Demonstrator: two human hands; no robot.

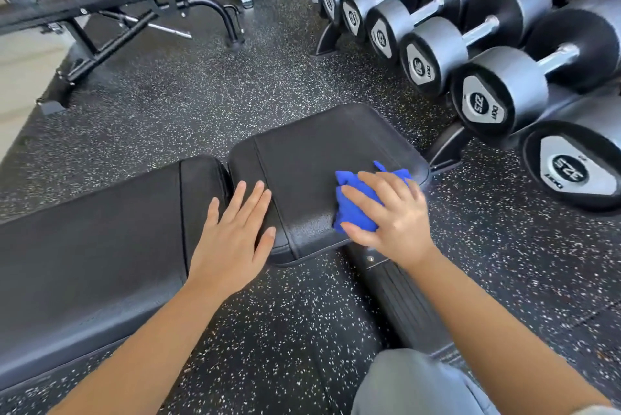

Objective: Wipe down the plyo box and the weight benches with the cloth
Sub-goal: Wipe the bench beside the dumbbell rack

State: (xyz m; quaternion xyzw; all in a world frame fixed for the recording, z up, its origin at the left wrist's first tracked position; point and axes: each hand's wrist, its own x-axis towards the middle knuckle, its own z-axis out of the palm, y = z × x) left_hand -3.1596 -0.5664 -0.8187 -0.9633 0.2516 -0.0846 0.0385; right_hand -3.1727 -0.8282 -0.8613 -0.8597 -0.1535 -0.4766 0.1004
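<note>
Beside the 32.5 dumbbell (571, 172), left hand (232, 240) lies flat on bench (319, 152); right hand (396, 216), spread, presses cloth (353, 213).

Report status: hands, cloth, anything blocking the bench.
Left hand flat on the bench. Right hand pressing the blue cloth onto the seat pad. Nothing else on the pad; dumbbells racked close on the right.

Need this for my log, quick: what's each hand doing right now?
Left hand: open, flat on the bench.
Right hand: open, fingers spread, pressing the blue cloth onto the bench.
</note>
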